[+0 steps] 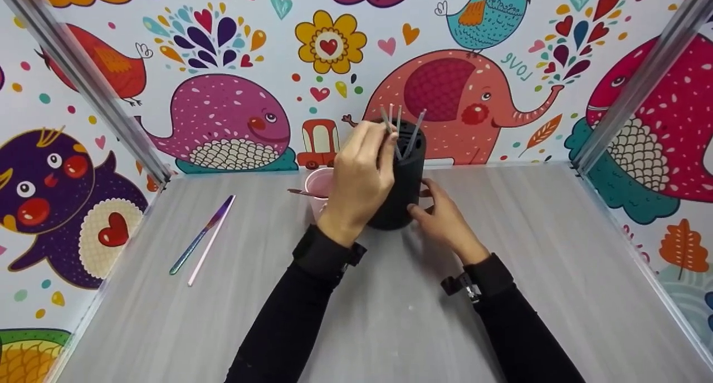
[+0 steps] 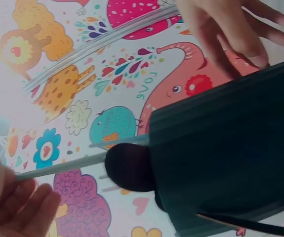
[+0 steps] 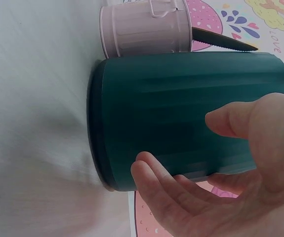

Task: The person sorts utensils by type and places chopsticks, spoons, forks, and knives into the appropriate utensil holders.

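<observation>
A dark cylindrical utensil holder (image 1: 396,196) with a slotted top stands upright on the table. Several thin pale sticks poke out of it. My left hand (image 1: 362,174) is over its top, thumb and fingertips pinching one thin pale stick (image 2: 65,165) whose far end meets the holder's top. A rounded black piece (image 2: 129,168) juts from that top in the left wrist view. Low on the holder's right side is my right hand (image 1: 445,219), its loosely bent fingers spread about the wall, thumb apart from them.
Close left of the holder stands a pink bucket-like cup (image 3: 146,29), with a serrated knife (image 3: 225,39) leaning out. On the table's left lie a blue-purple knife (image 1: 203,232) and a pink stick (image 1: 211,241). Patterned walls with metal posts (image 1: 94,88) border the table.
</observation>
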